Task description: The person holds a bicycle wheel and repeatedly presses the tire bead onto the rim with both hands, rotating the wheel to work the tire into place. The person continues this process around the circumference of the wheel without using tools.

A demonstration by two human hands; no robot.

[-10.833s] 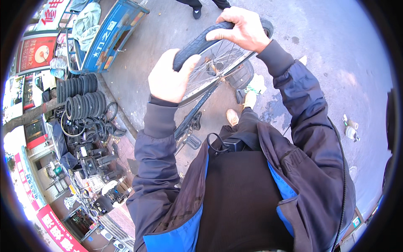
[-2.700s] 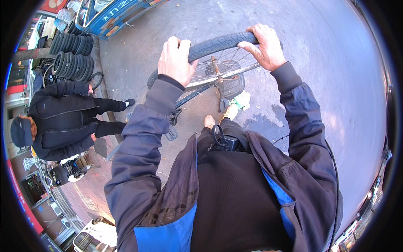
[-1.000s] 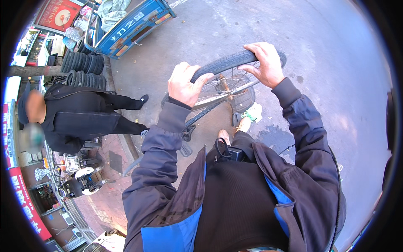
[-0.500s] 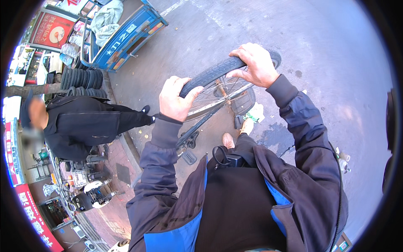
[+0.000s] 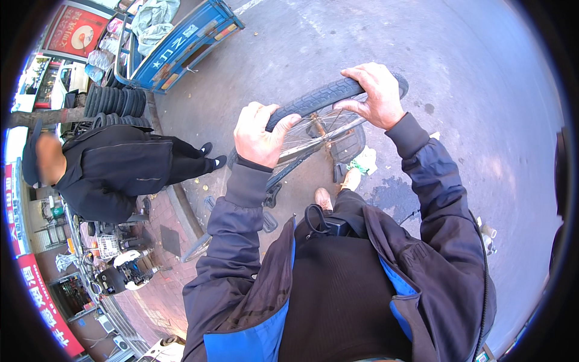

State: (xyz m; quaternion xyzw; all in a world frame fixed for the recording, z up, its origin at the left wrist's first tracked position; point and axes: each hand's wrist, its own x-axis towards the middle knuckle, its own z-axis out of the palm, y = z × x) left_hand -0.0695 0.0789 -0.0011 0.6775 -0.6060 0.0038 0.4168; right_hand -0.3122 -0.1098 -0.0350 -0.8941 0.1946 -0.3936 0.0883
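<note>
A black bicycle tire (image 5: pixel 316 98) runs across the upper middle, mounted on a spoked wheel of a bicycle. My left hand (image 5: pixel 259 136) is closed around the tire's left part, thumb on the near side and fingers over the far side. Farther right, my right hand (image 5: pixel 375 96) grips the same tire, thumb tucked under its near edge. Below the tire show thin spokes, a rusty hub and the dark bicycle frame (image 5: pixel 288 172). A pedal (image 5: pixel 269 223) lies beyond my left forearm, which partly hides the bicycle.
At the left stands a person in dark clothes (image 5: pixel 117 163). Behind are stacked tires (image 5: pixel 114 101) and a blue cart (image 5: pixel 181 51) loaded with bags. A white and green crumpled bag (image 5: pixel 364 160) lies by my shoe, near a wet patch (image 5: pixel 392 196). A kerb (image 5: pixel 184 208) borders brick paving.
Both hands, still on the tire, have shifted slightly to the right in view, the left one also a little upward. The bystander's feet are now farther apart.
</note>
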